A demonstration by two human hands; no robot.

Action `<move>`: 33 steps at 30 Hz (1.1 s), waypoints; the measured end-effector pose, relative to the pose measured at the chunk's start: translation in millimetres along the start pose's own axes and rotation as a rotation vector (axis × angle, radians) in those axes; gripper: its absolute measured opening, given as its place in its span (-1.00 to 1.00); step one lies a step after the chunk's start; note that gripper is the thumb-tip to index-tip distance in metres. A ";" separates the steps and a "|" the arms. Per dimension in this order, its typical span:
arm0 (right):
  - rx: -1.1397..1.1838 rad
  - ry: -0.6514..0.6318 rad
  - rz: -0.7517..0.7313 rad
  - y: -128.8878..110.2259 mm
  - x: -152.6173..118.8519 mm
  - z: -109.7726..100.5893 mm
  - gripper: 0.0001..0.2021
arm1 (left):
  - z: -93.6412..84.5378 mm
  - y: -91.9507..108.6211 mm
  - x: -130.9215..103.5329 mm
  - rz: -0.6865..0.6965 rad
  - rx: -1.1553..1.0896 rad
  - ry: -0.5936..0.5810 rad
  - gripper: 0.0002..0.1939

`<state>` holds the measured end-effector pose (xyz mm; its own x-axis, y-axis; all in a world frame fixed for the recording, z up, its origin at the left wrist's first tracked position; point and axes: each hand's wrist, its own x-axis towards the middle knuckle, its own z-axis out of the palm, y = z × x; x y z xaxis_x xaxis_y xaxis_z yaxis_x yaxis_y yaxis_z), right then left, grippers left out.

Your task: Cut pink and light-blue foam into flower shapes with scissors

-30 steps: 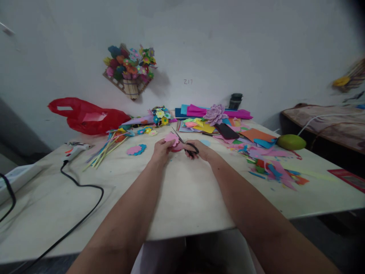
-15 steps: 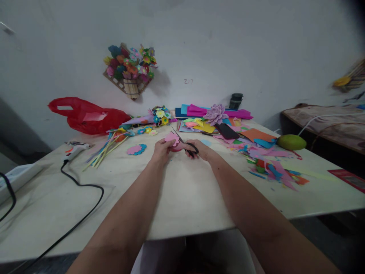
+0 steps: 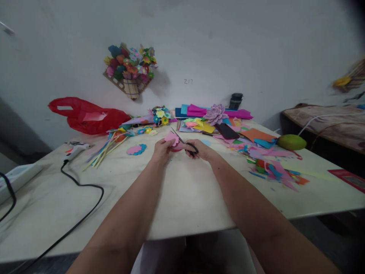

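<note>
Over the middle of the table, my left hand (image 3: pixel 163 149) pinches a pink paper piece (image 3: pixel 171 139) with a scalloped edge. My right hand (image 3: pixel 201 150) is closed on the black handles of a pair of scissors (image 3: pixel 192 149). The blades point up and left and lie against the right side of the pink paper; how far apart they stand is hard to make out. A little to the left on the table rest scalloped pink and blue cut-outs (image 3: pixel 136 149), overlapping.
A glue gun (image 3: pixel 76 150) with a trailing black cord and a power strip (image 3: pixel 19 180) lie left. Behind them sits a red plastic bag (image 3: pixel 88 118). Coloured scraps (image 3: pixel 275 171), a black phone (image 3: pixel 227 131) and a green oval object (image 3: pixel 291 142) are to the right. The front table edge is near my forearms.
</note>
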<state>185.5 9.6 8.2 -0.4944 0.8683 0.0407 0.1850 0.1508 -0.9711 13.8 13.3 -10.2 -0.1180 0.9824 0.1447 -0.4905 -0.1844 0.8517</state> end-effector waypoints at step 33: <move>-0.032 -0.001 -0.007 3.4 4.0 4.2 -0.78 | 3.5 0.9 -0.8 -0.033 -0.012 0.044 -0.74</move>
<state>180.6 11.5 4.1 -0.4968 0.8666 0.0467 0.2085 0.1713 -0.9629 16.5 12.4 -7.8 -0.1397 0.9857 0.0941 -0.5051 -0.1527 0.8494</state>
